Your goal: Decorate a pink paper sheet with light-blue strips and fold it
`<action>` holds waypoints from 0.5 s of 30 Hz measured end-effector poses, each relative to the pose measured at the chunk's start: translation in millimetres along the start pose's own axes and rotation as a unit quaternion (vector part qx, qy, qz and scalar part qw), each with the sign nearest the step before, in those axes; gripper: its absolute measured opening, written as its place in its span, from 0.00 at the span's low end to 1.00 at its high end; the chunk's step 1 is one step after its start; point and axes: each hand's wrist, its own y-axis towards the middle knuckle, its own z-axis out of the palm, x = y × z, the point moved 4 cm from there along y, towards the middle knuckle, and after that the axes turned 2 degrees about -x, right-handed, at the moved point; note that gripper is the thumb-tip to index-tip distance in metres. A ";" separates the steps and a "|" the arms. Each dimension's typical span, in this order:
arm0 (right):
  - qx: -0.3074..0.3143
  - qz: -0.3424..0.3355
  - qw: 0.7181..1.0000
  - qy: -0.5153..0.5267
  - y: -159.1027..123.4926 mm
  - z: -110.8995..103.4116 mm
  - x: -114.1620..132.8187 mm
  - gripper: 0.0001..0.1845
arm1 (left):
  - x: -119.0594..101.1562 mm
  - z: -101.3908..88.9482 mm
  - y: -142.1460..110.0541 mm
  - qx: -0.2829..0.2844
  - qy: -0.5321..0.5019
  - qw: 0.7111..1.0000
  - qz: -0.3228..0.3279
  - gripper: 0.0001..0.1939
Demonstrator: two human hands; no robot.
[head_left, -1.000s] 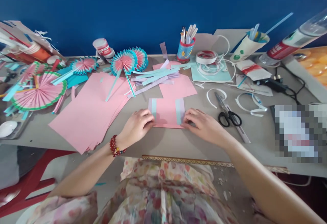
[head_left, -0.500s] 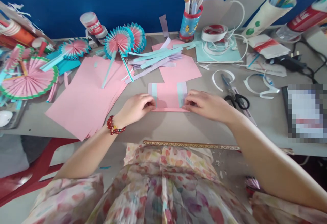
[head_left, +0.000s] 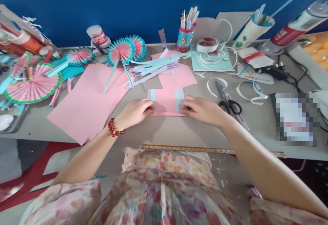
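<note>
A pink sheet of paper [head_left: 165,101] lies in front of me, with pale blue and lilac strips along its left and right sides. Its near edge is folded into a narrow band. My left hand [head_left: 139,110] pinches the near left corner, thumb and fingers pressed together. At the near right corner, my right hand [head_left: 198,108] grips the same paper with curled fingers. The fingertips partly hide both corners.
Pink sheets [head_left: 89,98] are stacked at left, beside folded paper fans [head_left: 120,52]. Loose paper strips [head_left: 153,64] lie behind. Scissors [head_left: 228,102] rest at right, near a phone [head_left: 294,119]. A pen cup [head_left: 186,37] stands by the blue wall.
The camera view has shifted slightly, so the whole desk appears lower. Both hands keep hold of the paper's near corners, with little movement of their own.
</note>
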 end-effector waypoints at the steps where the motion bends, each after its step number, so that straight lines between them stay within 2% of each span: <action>1: -0.003 -0.001 1.000 0.000 -0.1 0.0 -0.1 0.10 | 0.1 0.3 0.0 0.000 0.000 1.000 0.001 0.07; 10: -0.024 -0.040 0.999 0.022 -2.0 -3.9 2.5 0.12 | -3.2 -0.4 -0.7 0.002 0.036 0.999 -0.003 0.07; 15: -0.034 -0.035 0.999 0.017 -1.4 -3.2 2.7 0.11 | -0.4 1.6 -0.2 -0.004 0.049 0.999 -0.004 0.07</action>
